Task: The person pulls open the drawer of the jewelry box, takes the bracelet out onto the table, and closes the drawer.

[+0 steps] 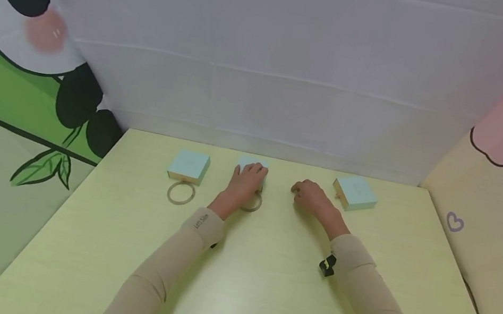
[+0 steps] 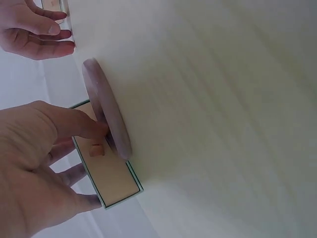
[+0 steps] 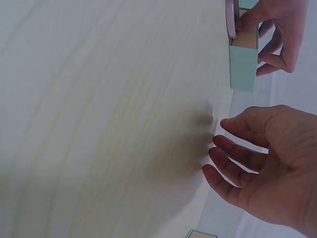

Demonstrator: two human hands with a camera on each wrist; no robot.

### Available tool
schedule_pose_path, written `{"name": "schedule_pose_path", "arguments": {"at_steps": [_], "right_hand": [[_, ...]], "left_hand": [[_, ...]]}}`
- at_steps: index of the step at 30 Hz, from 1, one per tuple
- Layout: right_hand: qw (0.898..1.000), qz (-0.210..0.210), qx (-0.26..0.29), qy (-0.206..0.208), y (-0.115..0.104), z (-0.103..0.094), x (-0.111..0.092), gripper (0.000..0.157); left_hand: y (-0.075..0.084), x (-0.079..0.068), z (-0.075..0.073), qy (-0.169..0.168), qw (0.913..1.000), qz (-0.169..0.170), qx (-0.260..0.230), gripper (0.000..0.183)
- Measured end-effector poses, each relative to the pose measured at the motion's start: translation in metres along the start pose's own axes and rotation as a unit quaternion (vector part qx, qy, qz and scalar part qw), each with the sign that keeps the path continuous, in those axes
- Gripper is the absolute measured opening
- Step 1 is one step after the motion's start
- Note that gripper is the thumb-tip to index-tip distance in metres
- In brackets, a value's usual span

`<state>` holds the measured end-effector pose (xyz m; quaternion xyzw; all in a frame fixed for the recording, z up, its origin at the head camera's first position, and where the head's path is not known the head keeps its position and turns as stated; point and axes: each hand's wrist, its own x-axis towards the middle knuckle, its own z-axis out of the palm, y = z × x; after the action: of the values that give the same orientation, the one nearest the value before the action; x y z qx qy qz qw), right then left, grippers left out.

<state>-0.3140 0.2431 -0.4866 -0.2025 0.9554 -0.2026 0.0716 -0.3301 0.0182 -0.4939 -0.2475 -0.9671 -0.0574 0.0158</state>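
Observation:
A pale blue drawer box point(image 1: 246, 161) stands at the back middle of the table, its tan front with a small tab toward me. My left hand point(image 1: 246, 182) holds this box, fingers over the top and far side, thumb at the front face. Against the front lies a mauve-brown ring like a bangle point(image 2: 120, 130), close to the thumb. To the right, my right hand point(image 1: 314, 198) hovers low over the table, fingers loosely bent around nothing.
Another blue box point(image 1: 189, 165) sits at the left with a second bangle point(image 1: 169, 194) before it. A third blue box point(image 1: 356, 193) stands turned at the right. A white sheet point(image 1: 287, 108) hangs behind the pale yellow table point(image 1: 260, 298); painted panels flank both sides.

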Motion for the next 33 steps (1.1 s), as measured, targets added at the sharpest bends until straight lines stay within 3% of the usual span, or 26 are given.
{"name": "schedule_pose_path", "arguments": {"at_steps": [6,13,20,27,33], "right_hand": [[1.000,0.003,-0.004,0.026,0.009,-0.006,-0.009,0.029],[0.995,0.007,-0.013,0.097,0.033,-0.031,-0.030,0.029],[0.990,0.073,-0.008,0.118,0.070,-0.052,-0.054,0.036],[0.988,0.102,-0.033,0.111,0.107,-0.059,-0.082,0.039],[0.985,0.131,-0.053,0.095,0.127,-0.060,-0.094,0.041]], "left_hand": [[0.003,0.003,0.002,-0.012,0.9999,-0.004,-0.008,0.045],[0.020,0.011,0.004,-0.004,0.9997,0.014,-0.018,0.061],[0.063,0.023,0.007,-0.002,0.9983,0.057,-0.013,0.060],[0.106,0.038,0.010,-0.006,0.9961,0.088,-0.001,0.058],[0.138,0.053,0.014,-0.021,0.9937,0.108,-0.018,0.055]]}}
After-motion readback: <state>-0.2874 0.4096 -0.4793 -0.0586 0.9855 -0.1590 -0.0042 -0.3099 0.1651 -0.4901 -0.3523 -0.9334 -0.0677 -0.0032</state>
